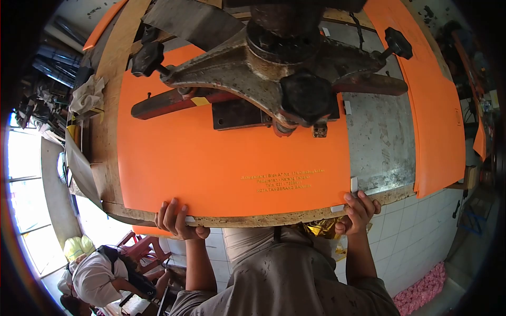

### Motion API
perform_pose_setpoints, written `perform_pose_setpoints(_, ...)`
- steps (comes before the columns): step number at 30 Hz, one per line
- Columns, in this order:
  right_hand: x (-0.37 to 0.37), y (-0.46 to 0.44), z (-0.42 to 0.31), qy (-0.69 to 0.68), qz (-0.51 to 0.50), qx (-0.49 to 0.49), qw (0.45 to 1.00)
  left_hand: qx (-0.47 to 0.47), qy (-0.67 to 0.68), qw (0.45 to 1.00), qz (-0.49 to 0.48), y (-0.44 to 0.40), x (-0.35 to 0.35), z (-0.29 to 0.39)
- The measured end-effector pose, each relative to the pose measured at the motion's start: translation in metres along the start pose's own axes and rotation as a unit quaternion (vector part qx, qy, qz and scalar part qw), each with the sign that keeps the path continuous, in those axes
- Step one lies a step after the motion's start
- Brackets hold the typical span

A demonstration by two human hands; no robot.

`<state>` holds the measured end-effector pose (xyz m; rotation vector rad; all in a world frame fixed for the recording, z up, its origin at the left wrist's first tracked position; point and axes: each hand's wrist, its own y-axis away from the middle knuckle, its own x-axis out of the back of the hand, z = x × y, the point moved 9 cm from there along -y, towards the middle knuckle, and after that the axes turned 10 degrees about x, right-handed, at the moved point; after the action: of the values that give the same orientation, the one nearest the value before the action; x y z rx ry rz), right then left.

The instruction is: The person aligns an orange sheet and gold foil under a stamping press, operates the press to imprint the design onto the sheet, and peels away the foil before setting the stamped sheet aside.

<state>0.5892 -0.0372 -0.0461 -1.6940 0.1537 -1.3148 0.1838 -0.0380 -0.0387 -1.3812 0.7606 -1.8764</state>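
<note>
A large orange sheet (221, 163) lies on the press bed, with several lines of gold lettering near its front edge. My left hand (179, 220) is closed at the sheet's front left edge, fingers on top and thumb lower at the board's edge. At the front right corner, the curled fingers of my right hand (359, 212) touch the sheet beside a white stop (353, 184). How far each thumb reaches under the sheet is hidden. Above the sheet hangs the dark metal press head (263, 73), with black knobs (308, 97) on its arms.
More orange sheets (435, 116) are stacked on the right. Bare metal plate (382, 131) shows between them and the sheet. A wooden board edge (263, 219) runs along the front. Gold foil (320, 228) hangs below it. At lower left, another person (100, 276) bends near a red stool (145, 250).
</note>
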Motion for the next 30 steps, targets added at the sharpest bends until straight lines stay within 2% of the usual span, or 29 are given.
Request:
perform_pose_setpoints(21, -0.002, 0.008, -0.002, 0.012, 0.004, 0.035, 0.999, -0.005, -0.029, 1.000, -0.009, 0.005, 0.001, -0.003)
perform_pose_setpoints(27, -0.001, 0.009, -0.001, -0.002, -0.019, 0.030, 0.999, 0.008, 0.002, 1.000, -0.005, 0.006, 0.001, -0.005)
perform_pose_setpoints(30, 0.000, 0.003, 0.000, -0.001, 0.004, 0.008, 1.000, 0.006, 0.005, 1.000, 0.000, 0.005, 0.001, -0.004)
